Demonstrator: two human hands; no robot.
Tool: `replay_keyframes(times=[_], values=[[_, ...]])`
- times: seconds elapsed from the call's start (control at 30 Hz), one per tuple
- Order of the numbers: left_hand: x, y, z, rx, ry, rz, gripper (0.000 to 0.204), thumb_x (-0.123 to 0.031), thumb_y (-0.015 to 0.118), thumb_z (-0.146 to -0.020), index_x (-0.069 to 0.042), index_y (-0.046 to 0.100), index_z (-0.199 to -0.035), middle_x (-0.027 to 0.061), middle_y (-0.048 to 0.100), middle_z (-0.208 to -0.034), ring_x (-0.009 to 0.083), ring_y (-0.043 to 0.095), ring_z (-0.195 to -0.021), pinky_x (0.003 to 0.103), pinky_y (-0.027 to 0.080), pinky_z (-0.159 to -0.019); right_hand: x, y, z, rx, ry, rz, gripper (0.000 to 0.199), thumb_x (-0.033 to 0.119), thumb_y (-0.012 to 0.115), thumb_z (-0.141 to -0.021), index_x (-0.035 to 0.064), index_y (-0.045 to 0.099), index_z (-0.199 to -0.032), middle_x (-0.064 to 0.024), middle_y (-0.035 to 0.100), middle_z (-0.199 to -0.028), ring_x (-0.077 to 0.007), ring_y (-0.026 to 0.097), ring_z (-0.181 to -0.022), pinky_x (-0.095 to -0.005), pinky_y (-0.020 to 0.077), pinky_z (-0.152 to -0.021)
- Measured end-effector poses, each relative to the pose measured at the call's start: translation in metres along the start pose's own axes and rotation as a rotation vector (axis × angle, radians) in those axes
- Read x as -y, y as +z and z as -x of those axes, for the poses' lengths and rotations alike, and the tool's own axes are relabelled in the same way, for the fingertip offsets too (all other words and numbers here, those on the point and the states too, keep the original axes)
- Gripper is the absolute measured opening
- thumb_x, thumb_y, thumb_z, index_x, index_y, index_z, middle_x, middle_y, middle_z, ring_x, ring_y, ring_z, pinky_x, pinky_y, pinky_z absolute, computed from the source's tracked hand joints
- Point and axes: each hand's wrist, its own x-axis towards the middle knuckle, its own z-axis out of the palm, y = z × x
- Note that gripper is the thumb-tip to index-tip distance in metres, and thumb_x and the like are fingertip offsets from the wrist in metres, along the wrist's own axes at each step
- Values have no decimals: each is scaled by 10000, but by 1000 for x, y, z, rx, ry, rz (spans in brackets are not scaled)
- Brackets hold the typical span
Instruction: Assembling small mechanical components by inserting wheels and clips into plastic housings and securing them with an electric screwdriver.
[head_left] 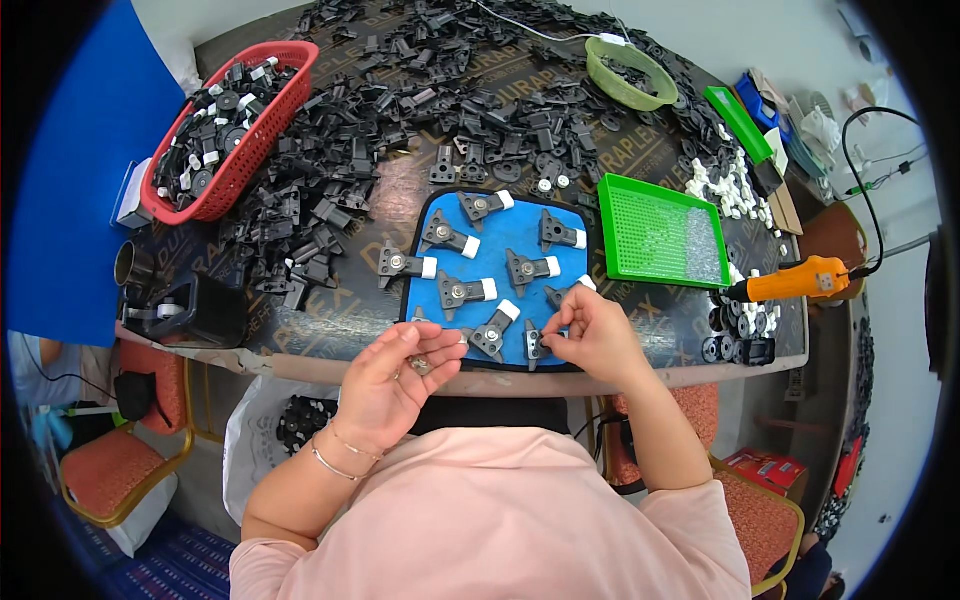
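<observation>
My left hand (388, 383) half-open, cradling small metal pieces (421, 366), right hand (600, 338) pinched beside a black bracket (533, 344), its hold I can't tell

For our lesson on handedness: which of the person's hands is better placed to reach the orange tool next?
Probably the right hand: it is nearer the orange tool, on the same side. The left hand is farther away and cups small metallic pieces.
</observation>
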Motion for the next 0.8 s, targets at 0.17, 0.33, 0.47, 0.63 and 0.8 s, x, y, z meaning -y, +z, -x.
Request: replay_keyframes(times=[0.17,0.33,0.47,0.63,0.8], values=[[-3,-4,3,-28,21,7,228,-182,470,-930,1,570,-1021,181,598,-1073,287,579,-1027,381,481,-885,4,1,1,-46,-56,146,346,-21,720,-646,65,421,-797,-3,605,-724,-13,390,-485,-189,320,-440],[-5,-4,1,-45,24,29,239,-186,469,-929,9,569,-1026,189,600,-1069,287,584,-1018,380,486,-880,3,3,0,-43,-20,164,328,-14,717,-654,63,435,-804,8,581,-689,-16,400,-491,-189,328,-449],[-8,-3,-1,-43,32,26,242,-187,470,-929,10,569,-1029,190,601,-1066,286,587,-1011,383,488,-876,5,3,0,-41,-37,183,301,-15,706,-668,62,451,-810,17,566,-669,-16,395,-481,-193,325,-443],[-12,9,-8,-17,55,105,288,-241,431,-950,-1,569,-1032,175,599,-1058,275,578,-1013,377,464,-896,15,19,-1,-160,-103,-314,221,13,654,-766,80,465,-862,-23,580,-818,-45,518,-665,-186,404,-554],[-1,50,-49,91,331,-19,347,-301,394,-962,-1,564,-997,159,598,-1035,246,570,-994,349,457,-872,54,80,-14,-77,54,-1415,287,318,429,-949,97,489,-1121,-22,536,-1127,-162,502,-1048,-313,412,-878]])
